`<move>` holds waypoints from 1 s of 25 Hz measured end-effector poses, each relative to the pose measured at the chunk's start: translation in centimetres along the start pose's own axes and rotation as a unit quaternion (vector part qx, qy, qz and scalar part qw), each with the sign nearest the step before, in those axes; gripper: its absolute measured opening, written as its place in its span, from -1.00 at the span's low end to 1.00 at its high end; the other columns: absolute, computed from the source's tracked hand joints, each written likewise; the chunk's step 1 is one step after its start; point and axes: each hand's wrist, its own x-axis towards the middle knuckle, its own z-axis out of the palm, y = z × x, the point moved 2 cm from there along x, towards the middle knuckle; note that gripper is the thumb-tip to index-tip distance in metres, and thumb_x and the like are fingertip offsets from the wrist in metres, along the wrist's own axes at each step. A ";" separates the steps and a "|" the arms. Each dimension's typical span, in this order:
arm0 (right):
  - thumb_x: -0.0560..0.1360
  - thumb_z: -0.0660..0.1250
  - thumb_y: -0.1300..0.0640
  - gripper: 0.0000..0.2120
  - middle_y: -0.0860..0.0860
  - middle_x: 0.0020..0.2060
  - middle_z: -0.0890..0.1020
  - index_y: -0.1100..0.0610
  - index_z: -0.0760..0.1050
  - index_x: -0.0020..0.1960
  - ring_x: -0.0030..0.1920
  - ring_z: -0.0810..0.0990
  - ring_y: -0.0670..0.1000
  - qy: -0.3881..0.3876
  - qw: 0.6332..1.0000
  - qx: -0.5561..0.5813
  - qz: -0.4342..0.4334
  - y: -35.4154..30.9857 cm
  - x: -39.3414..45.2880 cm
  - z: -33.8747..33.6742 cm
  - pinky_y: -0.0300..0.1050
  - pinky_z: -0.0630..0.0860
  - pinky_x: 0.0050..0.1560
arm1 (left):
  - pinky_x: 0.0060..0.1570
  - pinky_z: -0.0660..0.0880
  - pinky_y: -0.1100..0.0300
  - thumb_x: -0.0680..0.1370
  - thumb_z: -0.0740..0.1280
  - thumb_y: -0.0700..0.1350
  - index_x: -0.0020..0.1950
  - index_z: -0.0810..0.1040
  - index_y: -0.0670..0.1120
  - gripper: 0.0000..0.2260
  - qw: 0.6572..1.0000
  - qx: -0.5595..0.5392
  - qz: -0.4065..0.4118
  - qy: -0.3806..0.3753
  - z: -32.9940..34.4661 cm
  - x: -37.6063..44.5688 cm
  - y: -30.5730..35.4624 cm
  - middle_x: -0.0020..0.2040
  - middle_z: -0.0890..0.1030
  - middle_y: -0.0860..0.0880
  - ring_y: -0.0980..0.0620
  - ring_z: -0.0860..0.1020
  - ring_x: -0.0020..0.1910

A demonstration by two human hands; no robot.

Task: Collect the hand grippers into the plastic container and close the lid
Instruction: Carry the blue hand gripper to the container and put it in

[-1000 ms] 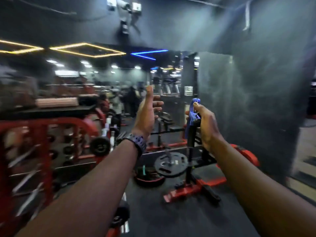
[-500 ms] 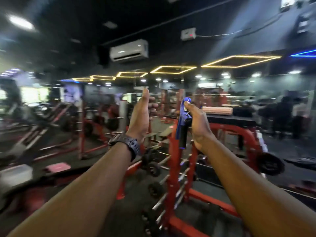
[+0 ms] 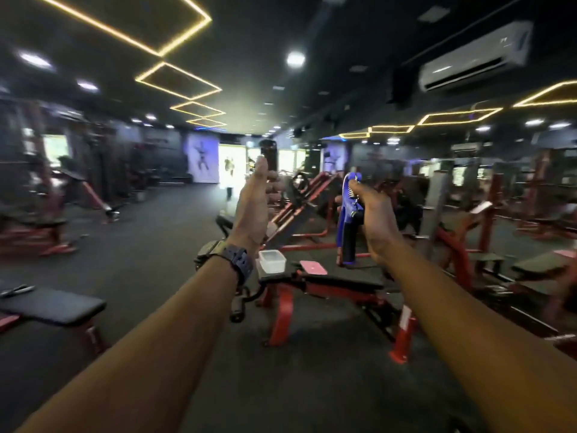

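My right hand [image 3: 373,218] is raised at arm's length and grips a blue hand gripper [image 3: 349,220] with black handles, held upright. My left hand [image 3: 253,207] is raised beside it, palm turned inward, fingers apart, holding nothing; a dark watch sits on its wrist. Beyond and below the hands, a clear plastic container [image 3: 272,260] stands open on the near end of a black and red bench [image 3: 337,284]. A pink lid [image 3: 313,267] lies flat on the bench just right of the container.
A second black bench [image 3: 53,304] stands at the lower left with a thin dark object [image 3: 15,289] on it. Red gym machines [image 3: 487,232] line both sides. Dark open floor [image 3: 162,232] runs down the middle toward bright windows.
The view has swung left across the gym, from the weight rack to the open hall. The bench with the container and lid has come into sight. Both hands keep their pose.
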 end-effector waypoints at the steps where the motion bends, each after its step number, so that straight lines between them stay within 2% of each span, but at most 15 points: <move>1: 0.61 0.25 0.08 -0.79 0.13 -0.10 0.63 0.18 0.59 -0.02 -0.06 0.55 0.07 -0.008 1.000 0.007 0.014 1.4 0.4 1.2 -0.02 0.46 0.05 | -0.10 0.42 0.14 0.66 0.00 0.26 0.07 0.54 -0.03 -0.54 1.000 0.007 -0.002 0.023 -1.8 0.1 -0.2 0.04 0.60 -0.10 -0.03 0.52 0.01; 4: 0.60 0.26 0.05 -0.80 0.15 0.03 0.66 0.11 0.61 0.02 0.03 0.58 0.07 -0.036 0.998 0.016 0.043 4.6 1.5 3.1 -0.01 0.45 0.14 | -0.04 0.45 0.11 0.68 -0.05 0.22 0.24 0.52 -0.12 -0.47 0.997 0.043 -0.005 0.057 -4.0 0.4 -1.1 0.18 0.60 -0.18 -0.07 0.54 0.11; 6: 0.60 0.26 0.03 -0.82 0.14 0.06 0.69 0.07 0.62 0.01 0.01 0.62 0.02 -0.052 0.997 0.004 0.051 6.2 2.3 3.4 -0.02 0.48 0.15 | 0.02 0.44 0.08 0.68 -0.08 0.22 0.29 0.50 -0.13 -0.45 0.996 0.062 -0.011 0.063 -3.7 0.6 -2.1 0.26 0.58 -0.21 -0.10 0.53 0.17; 8: 0.59 0.27 0.01 -0.81 0.09 -0.09 0.68 0.06 0.62 -0.05 -0.17 0.63 -0.05 -0.061 0.996 0.020 0.064 7.8 3.2 3.1 -0.08 0.52 -0.03 | 0.10 0.43 0.03 0.68 -0.08 0.22 0.31 0.49 -0.14 -0.44 0.995 0.068 -0.017 0.073 -3.0 1.2 -3.5 0.30 0.58 -0.24 -0.10 0.52 0.17; 10: 0.59 0.28 0.01 -0.81 0.07 -0.21 0.63 0.05 0.61 -0.10 -0.23 0.59 0.01 -0.064 0.994 0.047 0.077 8.9 4.2 2.7 -0.10 0.48 -0.12 | 0.18 0.43 -0.03 0.68 -0.08 0.22 0.34 0.48 -0.16 -0.42 0.994 0.071 -0.023 0.083 -2.4 1.8 -4.7 0.30 0.58 -0.25 -0.14 0.54 0.19; 12: 0.58 0.28 0.02 -0.83 0.10 -0.17 0.62 0.04 0.59 -0.11 -0.18 0.56 0.06 -0.069 0.993 0.041 0.082 10.2 5.5 2.3 -0.10 0.46 -0.11 | 0.28 0.44 -0.10 0.67 -0.09 0.24 0.36 0.48 -0.16 -0.40 0.992 0.079 -0.036 0.088 -1.7 2.6 -6.5 0.29 0.58 -0.23 -0.18 0.55 0.27; 15: 0.59 0.27 0.05 -0.83 0.15 -0.15 0.59 0.09 0.55 -0.11 -0.22 0.51 0.04 -0.067 0.993 0.040 0.090 13.3 7.9 2.2 -0.16 0.41 -0.23 | 0.33 0.42 -0.15 0.67 -0.09 0.26 0.32 0.49 -0.11 -0.42 0.991 0.079 -0.050 0.092 -1.3 4.9 -9.5 0.27 0.59 -0.19 -0.18 0.54 0.29; 18: 0.60 0.26 0.06 -0.79 0.18 -0.14 0.59 0.14 0.55 -0.13 -0.20 0.51 0.07 -0.063 0.993 0.031 0.094 17.4 11.8 3.2 -0.12 0.42 -0.18 | 0.34 0.41 -0.15 0.67 -0.09 0.24 0.33 0.49 -0.13 -0.42 0.991 0.076 -0.059 0.097 -1.8 8.9 -13.4 0.28 0.59 -0.20 -0.17 0.54 0.29; 22: 0.60 0.26 0.06 -0.78 0.17 -0.13 0.59 0.17 0.58 -0.10 -0.13 0.50 0.10 -0.062 0.992 0.024 0.110 25.1 17.8 6.6 0.07 0.49 -0.01 | 0.24 0.42 -0.05 0.68 -0.08 0.23 0.31 0.49 -0.14 -0.43 0.991 0.069 -0.073 0.087 -4.2 16.4 -20.9 0.22 0.58 -0.15 -0.09 0.52 0.18; 25: 0.60 0.26 0.08 -0.75 0.11 -0.26 0.57 0.12 0.55 -0.21 -0.21 0.51 0.08 -0.048 0.991 0.008 0.121 30.0 23.5 9.4 -0.03 0.45 -0.07 | 0.12 0.36 0.01 0.68 -0.07 0.21 0.21 0.48 -0.12 -0.49 0.989 0.060 -0.105 0.088 -6.6 23.4 -25.8 0.15 0.55 -0.14 -0.07 0.48 0.10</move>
